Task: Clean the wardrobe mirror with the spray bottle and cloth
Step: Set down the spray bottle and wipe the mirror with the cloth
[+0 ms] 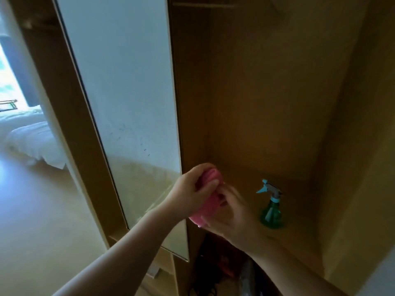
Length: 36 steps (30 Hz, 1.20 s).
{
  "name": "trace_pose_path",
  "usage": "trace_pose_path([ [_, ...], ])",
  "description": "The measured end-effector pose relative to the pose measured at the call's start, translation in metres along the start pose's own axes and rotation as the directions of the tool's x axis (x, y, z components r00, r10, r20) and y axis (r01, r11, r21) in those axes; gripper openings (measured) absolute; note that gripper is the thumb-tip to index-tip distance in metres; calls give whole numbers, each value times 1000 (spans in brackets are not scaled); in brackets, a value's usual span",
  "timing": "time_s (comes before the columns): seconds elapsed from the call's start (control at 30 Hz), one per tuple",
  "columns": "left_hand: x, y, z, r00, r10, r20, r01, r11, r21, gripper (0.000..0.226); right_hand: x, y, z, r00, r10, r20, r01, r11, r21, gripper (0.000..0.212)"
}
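white bed (pixel 25 133) far left, tall mirror (pixel 128 82) on the wardrobe door, left hand (pixel 192 189) clenched round a bunched pink cloth (pixel 210 196) at the mirror's right edge, right hand (pixel 234 212) gripping the same cloth from below, green spray bottle (pixel 271 208) upright on the wardrobe shelf (pixel 299 212).

1. Daylight enters from the window (pixel 7 77) at far left, blown out white, and washes the bed (pixel 27 133) pale.
2. The inside of the wardrobe (pixel 245 103) on the right is dim and amber, darkest beneath its shelf (pixel 299 218).
3. The mirror (pixel 128 92) looks hazy, with faint specks.
4. The left hand (pixel 192 188), right hand (pixel 235 212) and cloth (pixel 210 199) are smeared by motion; straight edges bow near the borders.
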State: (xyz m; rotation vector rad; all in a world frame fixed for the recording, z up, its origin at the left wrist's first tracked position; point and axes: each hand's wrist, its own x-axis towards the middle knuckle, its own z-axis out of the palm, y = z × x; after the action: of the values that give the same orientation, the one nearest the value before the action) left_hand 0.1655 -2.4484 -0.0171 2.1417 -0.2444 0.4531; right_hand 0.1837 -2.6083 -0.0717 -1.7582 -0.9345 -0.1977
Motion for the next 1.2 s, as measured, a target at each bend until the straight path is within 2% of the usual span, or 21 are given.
trace_pose_path([
  [0.07,-9,4,-25,999,5,41,-3,998,-67,29,9,-16,16,999,36,-28,-35,997,63,62],
  [0.13,-19,6,-51,999,39,24,-36,993,-113,28,20,-31,32,989,43,-142,-37,998,47,49],
  [0.2,-26,4,-80,998,66,-8,-66,986,-156,29,30,-45,47,981,69,-180,-54,995,89,41],
  [0.3,-38,-7,-124,994,102,-49,-108,984,-143,34,47,-67,68,976,89,-201,-46,977,208,29],
  [0.37,-45,-17,-152,993,87,-75,-97,986,-138,34,60,-81,86,963,86,-255,-26,973,230,25],
  [0.5,-61,-38,-210,994,80,-69,-89,986,-138,22,89,-113,133,947,109,-303,-18,957,288,20],
  [0.63,-71,-55,-264,997,50,-51,-52,998,-41,19,114,-139,163,914,66,-401,16,980,198,18],
  [0.77,-69,-67,-301,992,14,-127,-11,1000,20,20,128,-151,172,882,128,-453,-82,989,119,18],
  [0.83,-65,-71,-311,990,16,-143,-12,1000,28,20,134,-153,175,861,176,-476,-128,983,133,17],
  [0.9,-61,-75,-315,989,13,-148,-8,999,37,20,140,-157,175,847,268,-459,-148,948,280,14],
  [0.97,-56,-77,-316,988,10,-153,-2,998,57,20,144,-160,173,865,332,-376,-165,897,411,14],
  [1.07,-45,-79,-319,987,36,-156,-17,993,121,19,152,-164,167,908,313,-280,-160,874,458,15],
  [1.13,-38,-80,-322,989,21,-146,-5,993,115,16,162,-169,161,915,294,-275,-126,858,498,20],
  [1.2,-33,-83,-322,997,-25,-75,33,994,108,12,176,-176,156,915,285,-287,-95,842,532,25],
])
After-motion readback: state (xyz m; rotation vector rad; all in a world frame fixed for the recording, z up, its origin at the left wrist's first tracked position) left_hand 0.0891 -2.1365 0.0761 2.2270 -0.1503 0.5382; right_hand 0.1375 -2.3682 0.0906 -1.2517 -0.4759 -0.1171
